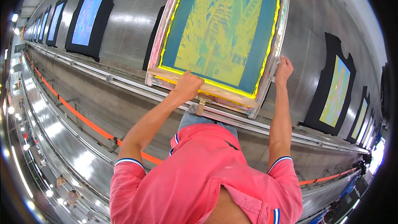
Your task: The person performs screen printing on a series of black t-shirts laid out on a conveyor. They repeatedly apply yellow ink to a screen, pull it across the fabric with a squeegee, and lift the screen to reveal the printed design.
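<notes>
The metal table (132,12) bore the framed screen (219,37) between printed black shirts (89,16). Uneven pressure from the hands might have skewed the screen and smeared any wet ink below. The left hand (188,85), elbow bent, gripped the wooden bar (226,90) along its near end; the right hand (284,70), arm straighter, curled at its right side, its hold unclear.

Beyond your left hand (188,86), the wooden frame (282,20) loses its far left corner to the picture's upper edge. It hides most of a black cloth (153,41) left of your grip. Farther left, the most distant shirts (37,28) are too small for you to make out.
</notes>
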### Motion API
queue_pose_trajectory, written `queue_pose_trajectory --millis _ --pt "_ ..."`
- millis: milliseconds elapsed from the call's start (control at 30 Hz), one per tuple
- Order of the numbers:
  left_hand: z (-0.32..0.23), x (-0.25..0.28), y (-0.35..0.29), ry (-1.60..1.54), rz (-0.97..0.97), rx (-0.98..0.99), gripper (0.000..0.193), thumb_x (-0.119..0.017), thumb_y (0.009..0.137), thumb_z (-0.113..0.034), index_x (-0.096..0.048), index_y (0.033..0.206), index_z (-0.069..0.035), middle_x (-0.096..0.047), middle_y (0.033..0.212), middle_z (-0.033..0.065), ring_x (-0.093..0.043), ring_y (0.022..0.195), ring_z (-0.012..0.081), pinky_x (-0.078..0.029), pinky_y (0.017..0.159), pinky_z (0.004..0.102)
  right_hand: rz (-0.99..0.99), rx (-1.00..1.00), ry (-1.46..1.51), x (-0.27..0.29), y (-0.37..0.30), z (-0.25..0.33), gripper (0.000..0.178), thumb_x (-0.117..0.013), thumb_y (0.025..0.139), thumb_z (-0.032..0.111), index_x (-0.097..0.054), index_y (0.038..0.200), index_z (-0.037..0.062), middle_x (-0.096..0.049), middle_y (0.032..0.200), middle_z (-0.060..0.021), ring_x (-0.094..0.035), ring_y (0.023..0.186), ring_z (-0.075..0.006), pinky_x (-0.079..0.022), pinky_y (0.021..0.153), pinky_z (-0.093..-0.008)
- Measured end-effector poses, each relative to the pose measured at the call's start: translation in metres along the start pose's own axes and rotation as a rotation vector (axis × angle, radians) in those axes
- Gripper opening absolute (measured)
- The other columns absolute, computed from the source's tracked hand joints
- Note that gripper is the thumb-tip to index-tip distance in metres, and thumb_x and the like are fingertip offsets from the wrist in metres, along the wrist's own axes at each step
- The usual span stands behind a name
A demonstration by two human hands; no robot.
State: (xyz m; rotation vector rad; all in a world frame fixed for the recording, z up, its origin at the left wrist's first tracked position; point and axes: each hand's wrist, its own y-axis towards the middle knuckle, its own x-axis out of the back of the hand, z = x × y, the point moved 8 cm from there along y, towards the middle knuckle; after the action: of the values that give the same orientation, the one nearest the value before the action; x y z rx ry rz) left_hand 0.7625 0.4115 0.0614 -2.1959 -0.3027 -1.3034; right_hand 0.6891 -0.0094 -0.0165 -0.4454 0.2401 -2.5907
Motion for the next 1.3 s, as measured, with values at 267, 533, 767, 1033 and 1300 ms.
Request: queue_pose_trajectory --millis 267,533,767,1033,1300 --pt "0.008 0.004 0.019 -0.019 0.09 0.144 0.024 -0.066 0.069 -0.006 -0.074 0.091 -0.006 -0.071 0.086 0.0165 -0.069 0.085 0.037 -0.054 0.073 0.0478 -0.058 0.212 -0.3 -0.005 -0.001 0.014 0.025 -0.063 0.09 0.023 -0.072 0.101 0.0018 -0.07 0.086 -0.0147 -0.063 0.08 -0.0248 -0.047 0.076 -0.0369" --pt "0.037 -0.029 0.091 -0.07 0.606 0.199 0.029 -0.069 0.06 -0.006 -0.073 0.087 0.003 -0.07 0.096 0.026 -0.068 0.086 0.0428 -0.053 0.073 0.048 -0.072 0.256 -0.474 -0.009 -0.003 0.026 0.031 -0.058 0.091 0.028 -0.07 0.102 0.0018 -0.07 0.095 -0.0205 -0.066 0.091 -0.0357 -0.048 0.083 -0.042" --pt "0.079 -0.003 0.13 -0.215 0.786 0.101 0.032 -0.073 0.054 -0.004 -0.071 0.083 0.008 -0.07 0.088 0.0262 -0.068 0.086 0.039 -0.051 0.074 0.0459 -0.068 0.298 -0.73 -0.016 -0.015 0.063 0.034 -0.056 0.093 0.032 -0.072 0.106 0.005 -0.069 0.105 -0.0188 -0.064 0.099 -0.0362 -0.048 0.087 -0.0426" --pt "0.107 0.166 0.278 -0.046 0.134 0.05 0.027 -0.068 0.068 -0.013 -0.075 0.093 -0.009 -0.072 0.092 0.0175 -0.067 0.09 0.0371 -0.053 0.076 0.0456 0.926 0.456 -1.319 -0.184 0.01 0.202 0.041 -0.076 0.074 0.034 -0.074 0.108 0.0117 -0.071 0.102 -0.0113 -0.067 0.101 -0.031 -0.053 0.086 -0.0426" --pt "0.218 0.27 0.375 0.185 -0.22 0.104 0.044 -0.078 0.068 -0.038 -0.076 0.103 -0.012 -0.072 0.101 0.0122 -0.068 0.096 0.03 -0.054 0.082 0.0432 0.597 0.716 -1.333 -0.255 0.173 0.229 0.032 -0.071 0.072 0.026 -0.073 0.1 0.0121 -0.071 0.092 -0.0127 -0.068 0.091 -0.0313 -0.055 0.082 -0.044"
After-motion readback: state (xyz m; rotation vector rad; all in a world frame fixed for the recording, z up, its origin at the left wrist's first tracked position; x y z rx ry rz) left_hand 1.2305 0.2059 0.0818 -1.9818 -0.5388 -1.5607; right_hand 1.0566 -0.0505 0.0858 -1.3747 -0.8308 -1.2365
